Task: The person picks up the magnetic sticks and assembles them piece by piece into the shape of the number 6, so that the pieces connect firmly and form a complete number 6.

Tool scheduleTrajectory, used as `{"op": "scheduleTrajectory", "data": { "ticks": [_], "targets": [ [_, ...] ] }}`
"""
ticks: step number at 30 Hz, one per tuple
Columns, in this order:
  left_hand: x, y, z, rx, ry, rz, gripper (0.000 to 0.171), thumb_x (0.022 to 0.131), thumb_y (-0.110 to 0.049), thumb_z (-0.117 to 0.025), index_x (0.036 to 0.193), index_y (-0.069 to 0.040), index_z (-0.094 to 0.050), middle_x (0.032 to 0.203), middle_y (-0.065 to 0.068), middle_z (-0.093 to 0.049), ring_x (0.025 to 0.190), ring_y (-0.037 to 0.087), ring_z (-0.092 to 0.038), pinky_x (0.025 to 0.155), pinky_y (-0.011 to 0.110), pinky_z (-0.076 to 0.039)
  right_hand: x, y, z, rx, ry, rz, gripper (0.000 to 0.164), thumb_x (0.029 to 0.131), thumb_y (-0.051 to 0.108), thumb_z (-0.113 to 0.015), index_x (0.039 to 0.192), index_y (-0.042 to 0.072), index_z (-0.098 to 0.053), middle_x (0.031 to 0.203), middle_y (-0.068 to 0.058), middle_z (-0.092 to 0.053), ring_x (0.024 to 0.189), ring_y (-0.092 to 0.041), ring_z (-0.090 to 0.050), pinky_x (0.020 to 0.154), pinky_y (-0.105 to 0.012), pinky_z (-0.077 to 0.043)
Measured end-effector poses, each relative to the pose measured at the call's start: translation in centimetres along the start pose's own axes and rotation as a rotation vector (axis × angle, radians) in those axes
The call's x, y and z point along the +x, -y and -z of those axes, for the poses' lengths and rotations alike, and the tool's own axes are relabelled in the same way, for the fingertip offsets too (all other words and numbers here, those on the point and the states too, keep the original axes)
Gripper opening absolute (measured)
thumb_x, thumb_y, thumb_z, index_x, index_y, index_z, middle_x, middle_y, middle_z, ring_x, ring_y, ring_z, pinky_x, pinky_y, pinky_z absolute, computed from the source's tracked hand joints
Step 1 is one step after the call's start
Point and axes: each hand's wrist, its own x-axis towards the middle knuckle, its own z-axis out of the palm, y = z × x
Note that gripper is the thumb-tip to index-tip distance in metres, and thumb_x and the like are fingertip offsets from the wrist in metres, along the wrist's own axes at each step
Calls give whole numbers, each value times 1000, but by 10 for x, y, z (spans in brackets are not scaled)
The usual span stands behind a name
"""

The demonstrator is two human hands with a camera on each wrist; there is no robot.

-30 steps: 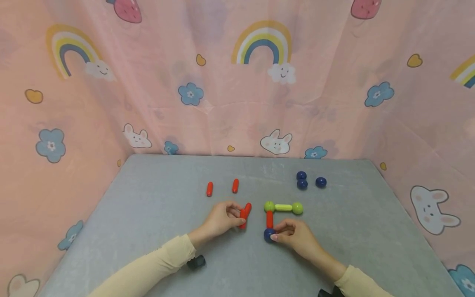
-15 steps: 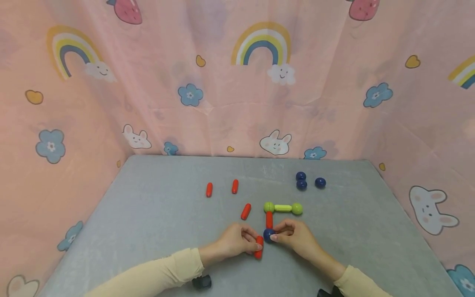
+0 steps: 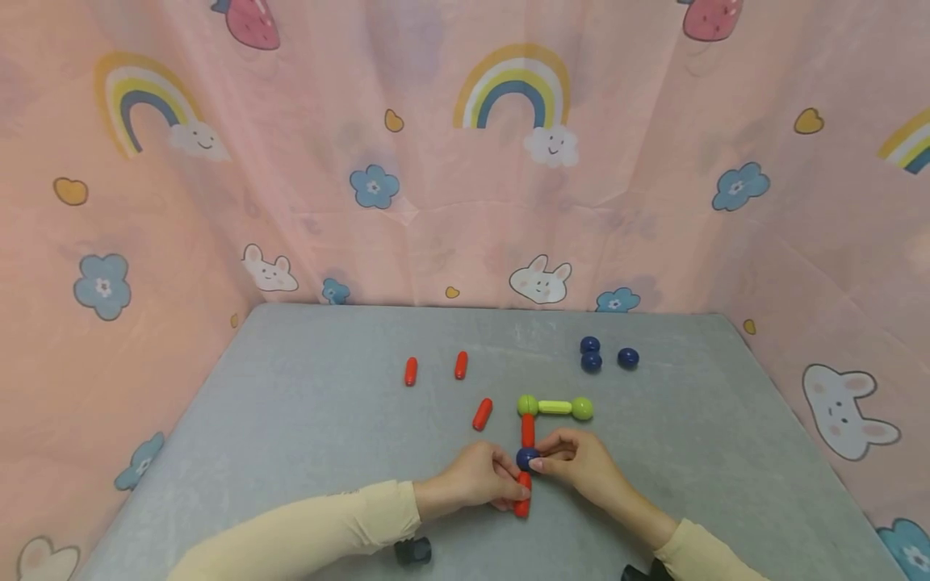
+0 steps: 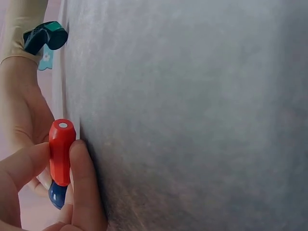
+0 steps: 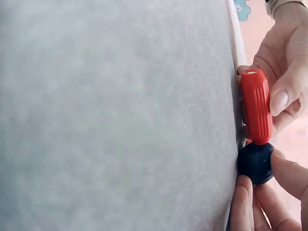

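Note:
My left hand (image 3: 475, 478) pinches a ribbed red rod (image 3: 523, 508) between thumb and fingers. A small pale disc shows in the rod's near end (image 4: 63, 125) in the left wrist view. Its other end meets a dark blue ball (image 5: 255, 163), which my right hand (image 3: 581, 466) holds between thumb and fingertips. Beyond the ball, a second red rod (image 3: 528, 430) runs in line up to a green ball (image 3: 527, 405). From there a yellow-green rod (image 3: 555, 407) leads right to another green ball (image 3: 582, 408).
Three loose red rods, one of them the nearest rod (image 3: 483, 414), lie on the grey table (image 3: 312, 387) left of the joined pieces. Three blue balls, including a lone ball (image 3: 628, 358), sit at the back right. A pink patterned curtain (image 3: 436, 234) surrounds the table.
My left hand has carried a red rod away from beside another, rightward and toward me, up to the blue ball. My right hand has stayed in place on the ball.

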Motion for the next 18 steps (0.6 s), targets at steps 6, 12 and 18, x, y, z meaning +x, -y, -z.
{"op": "scheduleTrajectory", "data": {
  "ticks": [6,12,18],
  "targets": [
    [0,-3,-1,3,-6,0,13,79,-9,-81,79,-5,-69,67,7,-72,53,7,-62,53,24,-57,-2,1,0,5,0,-2,38,81,27,-82,104,-1,-69,98,-13,-76,80,-10,-71,69,-23,-55],
    [1,-4,1,-5,-1,-16,13,80,-8,-81,80,-3,-69,68,11,-73,52,6,-62,52,24,-56,-1,2,0,-1,-3,-10,37,81,26,-82,104,0,-70,97,-12,-76,79,-9,-71,69,-23,-55],
    [3,-4,3,38,31,3,14,82,-13,-80,74,-3,-73,66,16,-73,47,6,-61,47,24,-55,-1,2,-1,1,4,9,36,83,23,-81,105,-2,-69,99,-14,-76,81,-11,-71,68,-23,-55]
  ]
}}
